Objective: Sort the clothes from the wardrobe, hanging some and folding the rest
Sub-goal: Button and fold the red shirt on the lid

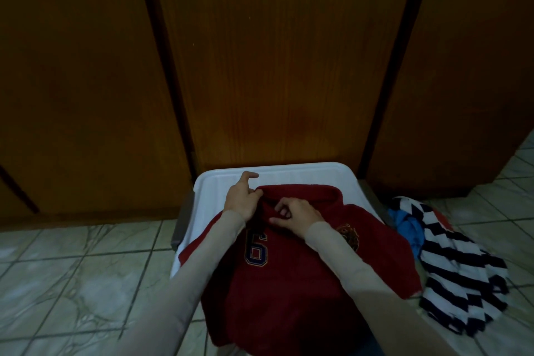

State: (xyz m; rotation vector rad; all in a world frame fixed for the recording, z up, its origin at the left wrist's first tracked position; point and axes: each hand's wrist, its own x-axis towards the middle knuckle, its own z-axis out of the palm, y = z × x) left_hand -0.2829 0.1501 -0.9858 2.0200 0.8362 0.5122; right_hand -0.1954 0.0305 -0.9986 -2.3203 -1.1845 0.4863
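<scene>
On the white lid (pixel 289 175), the left hand (pixel 242 202) is pinching the red shirt (pixel 303 283) collar near the far edge, index finger extended, while the right hand (pixel 294 215) is gripping the placket with curled fingers.

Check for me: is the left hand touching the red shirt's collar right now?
Touching. The head view shows the left hand pinching the collar of the red shirt, its fingers curled into the fabric, with only the index finger stretched over the white lid.

Long, close-fitting beige sleeves (pixel 185 277)
</scene>
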